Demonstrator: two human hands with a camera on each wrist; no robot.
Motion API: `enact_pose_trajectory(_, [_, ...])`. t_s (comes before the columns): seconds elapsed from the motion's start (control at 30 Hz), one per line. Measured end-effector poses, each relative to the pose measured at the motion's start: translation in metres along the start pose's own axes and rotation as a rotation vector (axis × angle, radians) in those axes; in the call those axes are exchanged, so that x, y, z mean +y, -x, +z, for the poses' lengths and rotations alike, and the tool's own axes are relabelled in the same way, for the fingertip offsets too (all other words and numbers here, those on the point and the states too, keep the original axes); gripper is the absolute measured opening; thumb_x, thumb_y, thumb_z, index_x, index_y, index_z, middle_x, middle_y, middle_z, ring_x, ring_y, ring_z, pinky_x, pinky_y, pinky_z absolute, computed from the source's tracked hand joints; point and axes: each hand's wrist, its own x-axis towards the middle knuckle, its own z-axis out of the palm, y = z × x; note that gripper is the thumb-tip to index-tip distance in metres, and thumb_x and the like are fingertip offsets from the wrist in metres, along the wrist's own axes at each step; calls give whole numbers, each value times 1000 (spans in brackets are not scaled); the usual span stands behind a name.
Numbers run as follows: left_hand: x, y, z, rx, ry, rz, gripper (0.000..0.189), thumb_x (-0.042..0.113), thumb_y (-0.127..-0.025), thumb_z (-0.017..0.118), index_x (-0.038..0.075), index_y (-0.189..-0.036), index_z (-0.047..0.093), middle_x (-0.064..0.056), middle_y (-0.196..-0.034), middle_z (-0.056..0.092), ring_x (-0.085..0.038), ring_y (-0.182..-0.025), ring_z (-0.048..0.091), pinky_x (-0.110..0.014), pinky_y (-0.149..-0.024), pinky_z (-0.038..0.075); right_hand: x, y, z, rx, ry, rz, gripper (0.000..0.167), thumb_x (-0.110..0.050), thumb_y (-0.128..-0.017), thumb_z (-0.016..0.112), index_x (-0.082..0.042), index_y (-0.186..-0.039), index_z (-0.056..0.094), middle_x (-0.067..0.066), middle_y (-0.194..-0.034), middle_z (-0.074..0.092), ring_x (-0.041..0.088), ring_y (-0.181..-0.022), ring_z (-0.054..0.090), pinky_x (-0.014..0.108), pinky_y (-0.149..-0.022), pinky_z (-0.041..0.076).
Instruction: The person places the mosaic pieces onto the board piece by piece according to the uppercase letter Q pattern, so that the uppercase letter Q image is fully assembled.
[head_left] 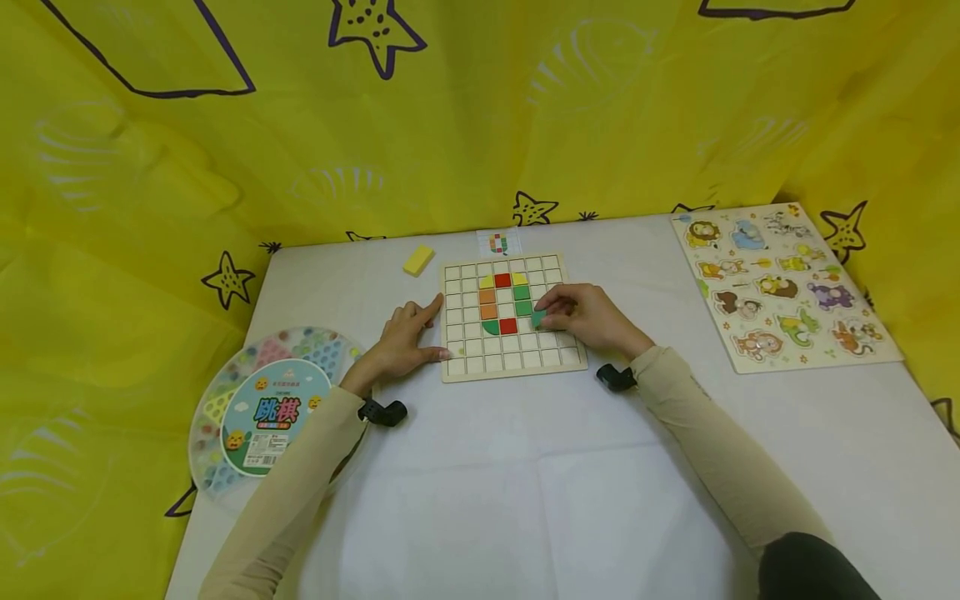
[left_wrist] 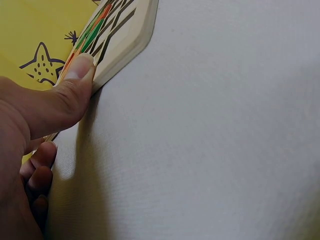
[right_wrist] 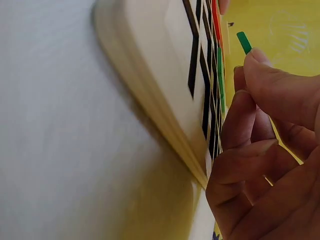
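Observation:
My right hand pinches a small green tile between thumb and fingertips, above the right half of a wooden grid board. In the right wrist view, the green tile stands out past the thumb tip. Colored tiles form a ring on the board: a red tile at the top between yellow corners, orange tiles on the left, green tiles on the right. My left hand spreads its thumb and index finger along the board's left edge, the thumb touching it.
A card with a colored pattern lies behind the board, and a yellow block to its left. A round game board sits at the left, partly under the left arm. An animal puzzle board occupies the right.

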Motion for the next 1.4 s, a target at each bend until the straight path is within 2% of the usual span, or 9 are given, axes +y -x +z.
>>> enact_pose_trajectory(0.3, [1, 0, 0, -3, 0, -8, 99, 32, -93, 83, 10, -169, 23, -12, -116, 50, -28, -103, 37, -39, -89, 24, -4, -6, 6, -26, 26, -3, 16, -12, -97, 79, -7, -112, 77, 10, -105, 74, 24, -93, 64, 35, -87, 52])
enact_pose_trajectory(0.67, [0, -1, -2, -9, -14, -13, 98, 31, -94, 82, 10, -170, 23, -13, -117, 49, -29, -103, 37, -39, -91, 24, -8, -10, 11, -29, 93, -37, 14, -12, -97, 79, -8, -110, 78, 7, -100, 73, 23, -88, 60, 32, -80, 48])
enact_pose_trajectory(1.03, [0, -1, -1, -13, -10, -5, 99, 31, -94, 83, 9, -169, 23, -13, -117, 49, -28, -103, 37, -39, -89, 25, -8, -10, 12, -19, 149, -41, 19, -11, -93, 83, -9, -111, 80, 8, -109, 76, 21, -83, 57, 34, -77, 45])
enact_pose_trajectory(1.4, [0, -1, -1, -14, -7, -6, 100, 31, -94, 83, 9, -170, 22, -13, -117, 49, -28, -102, 36, -38, -89, 25, -10, -9, 12, -20, 153, -46, 18, -11, -94, 82, -9, -111, 81, 10, -110, 76, 20, -79, 57, 34, -75, 45])
